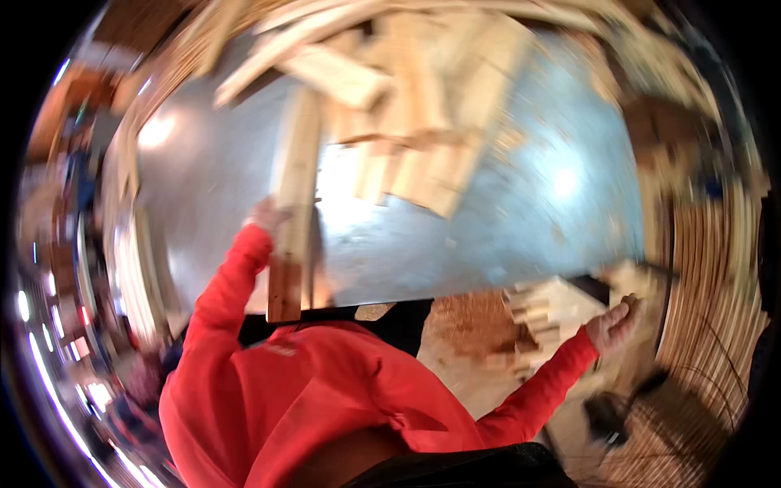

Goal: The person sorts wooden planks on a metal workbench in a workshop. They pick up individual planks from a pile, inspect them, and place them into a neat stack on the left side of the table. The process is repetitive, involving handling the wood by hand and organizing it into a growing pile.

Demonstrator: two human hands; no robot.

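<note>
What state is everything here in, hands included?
Left hand: at the long board's left edge; grip blurred.
Right hand: off the metal table, fingers loosely curled.
Long board: near end at the table's near edge.
Wood pieces: loosely heaped, overlapping.
Metal table: pale chips scattered rightward.
Boards at right: packed side by side.

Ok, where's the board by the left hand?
Left of centre in the head view: the long board runs over the metal table from its near edge toward the piled boards.

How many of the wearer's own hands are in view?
2: the left hand, blurred, at the left side of a long wooden board; the right hand, off the near right corner of the metal tabletop.
</note>
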